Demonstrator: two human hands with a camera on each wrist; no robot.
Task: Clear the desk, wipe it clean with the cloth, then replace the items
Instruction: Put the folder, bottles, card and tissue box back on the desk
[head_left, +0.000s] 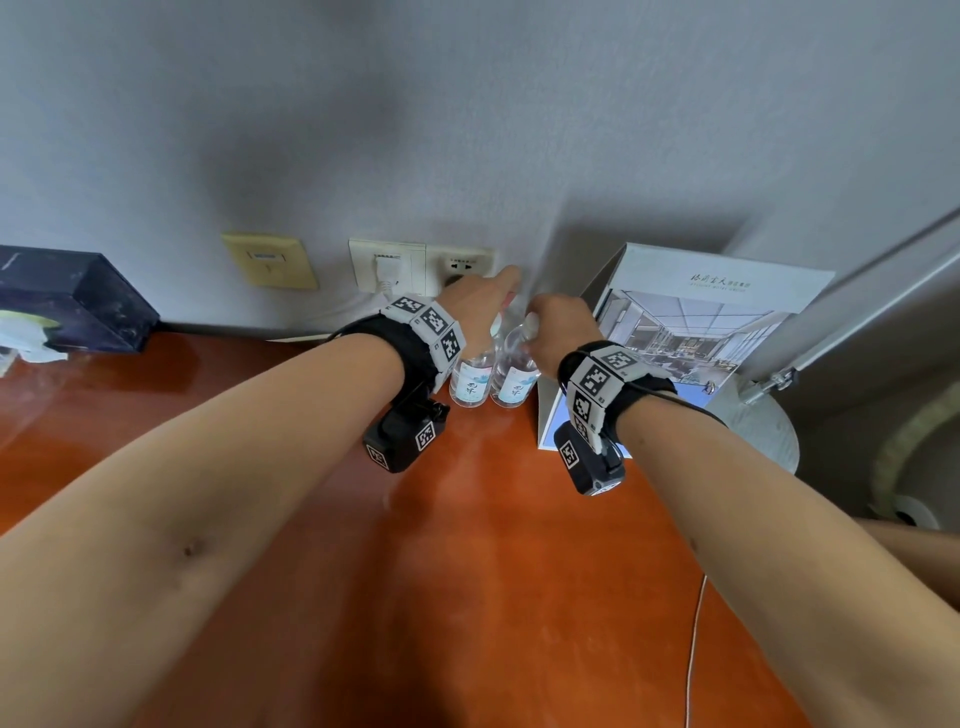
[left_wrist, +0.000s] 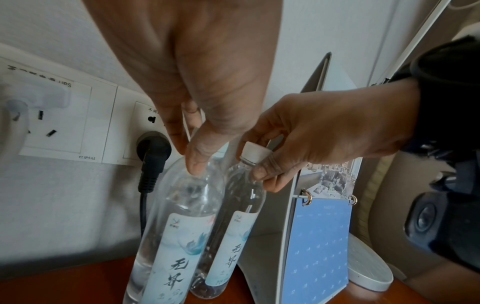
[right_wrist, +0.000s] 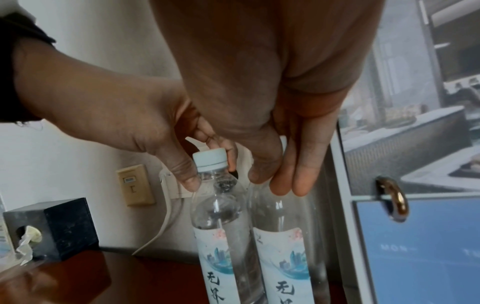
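Observation:
Two clear water bottles with pale blue labels stand side by side at the back of the orange-brown desk (head_left: 467, 545), against the wall. My left hand (head_left: 498, 312) pinches the white cap of the left bottle (head_left: 470, 379) between thumb and fingers; the left wrist view shows that hand (left_wrist: 189, 154) covering the cap above the bottle (left_wrist: 176, 236). My right hand (head_left: 540, 327) pinches the cap of the right bottle (head_left: 514, 387). From the right wrist, the right hand (right_wrist: 275, 181) hides that bottle's (right_wrist: 283, 246) top. Both bottles stand on the desk.
A desk calendar (head_left: 675, 332) stands right beside the bottles. Past it sits a white lamp base (head_left: 763, 426). Wall sockets (head_left: 421, 265) with plugs are just behind the bottles. A black tissue box (head_left: 72, 301) sits far left. A thin white cable (head_left: 696, 623) crosses the front right.

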